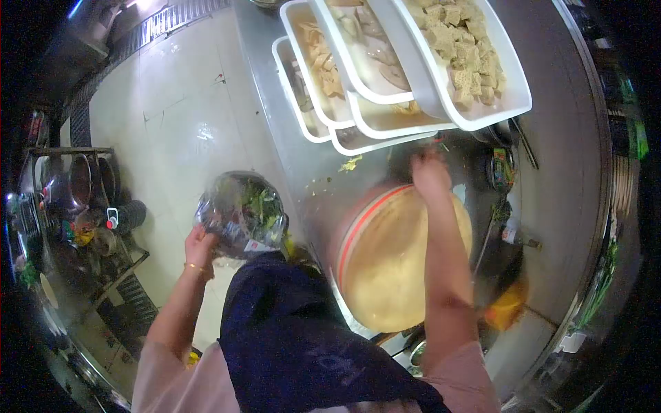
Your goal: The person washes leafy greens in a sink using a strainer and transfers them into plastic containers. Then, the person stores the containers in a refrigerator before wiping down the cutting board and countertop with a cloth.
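Observation:
My left hand [200, 242] grips the near-left rim of a shiny bowl [229, 242], held out over the floor to the left of the counter. Leafy greens [260, 206] lie inside it, and a small white and red patch shows at its near side. On the right, my right hand [432, 175] reaches over the far edge of a round wooden chopping board [385, 275] with an orange band on its side. Motion smears its fingers beside a dark patch below the white trays, so whether they hold anything is unclear.
White trays [492, 125] stand overlapped on the steel counter [275, 96], one heaped with cubed tofu [468, 55]. Yellowish leaf scraps [350, 164] lie near the board. A bottle [513, 233] and a yellow object [507, 308] are at right; a rack [69, 150] stands left.

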Demonstrator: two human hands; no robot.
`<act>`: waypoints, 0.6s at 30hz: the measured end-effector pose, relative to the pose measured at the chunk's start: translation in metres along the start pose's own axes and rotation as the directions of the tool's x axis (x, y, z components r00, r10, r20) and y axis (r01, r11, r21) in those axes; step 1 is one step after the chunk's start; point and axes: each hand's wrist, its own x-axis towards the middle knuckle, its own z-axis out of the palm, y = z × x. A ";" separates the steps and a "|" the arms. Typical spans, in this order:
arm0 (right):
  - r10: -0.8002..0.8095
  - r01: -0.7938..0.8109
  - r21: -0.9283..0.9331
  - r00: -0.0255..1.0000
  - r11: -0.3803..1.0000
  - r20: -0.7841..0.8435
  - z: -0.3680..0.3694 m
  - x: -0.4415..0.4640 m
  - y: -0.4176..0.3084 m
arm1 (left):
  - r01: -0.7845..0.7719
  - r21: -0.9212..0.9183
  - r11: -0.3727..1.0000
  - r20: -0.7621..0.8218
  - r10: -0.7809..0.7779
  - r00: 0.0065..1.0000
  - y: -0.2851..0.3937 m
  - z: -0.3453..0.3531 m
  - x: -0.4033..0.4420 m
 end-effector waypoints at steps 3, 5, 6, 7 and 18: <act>0.015 0.001 -0.216 0.997 0.976 0.075 0.027 0.002 -0.014 | -0.031 -0.042 0.999 0.074 0.034 0.997 0.008 0.008 0.015; -0.041 0.049 -0.268 0.999 0.962 0.036 0.054 -0.006 -0.031 | -0.044 -0.080 0.996 0.072 0.050 0.996 0.010 0.013 0.021; -0.141 0.207 -0.354 0.969 0.912 0.204 0.067 -0.014 -0.043 | -0.036 -0.098 0.995 0.093 0.046 0.995 0.007 0.014 0.026; -0.218 0.263 -0.335 0.962 0.905 0.166 0.070 -0.037 -0.074 | -0.034 -0.118 0.992 0.114 0.047 0.992 0.003 0.013 0.029; -0.490 0.409 0.576 0.872 0.708 -0.016 0.049 -0.147 -0.145 | 0.086 -0.167 0.982 0.155 -0.060 0.986 -0.032 0.022 0.026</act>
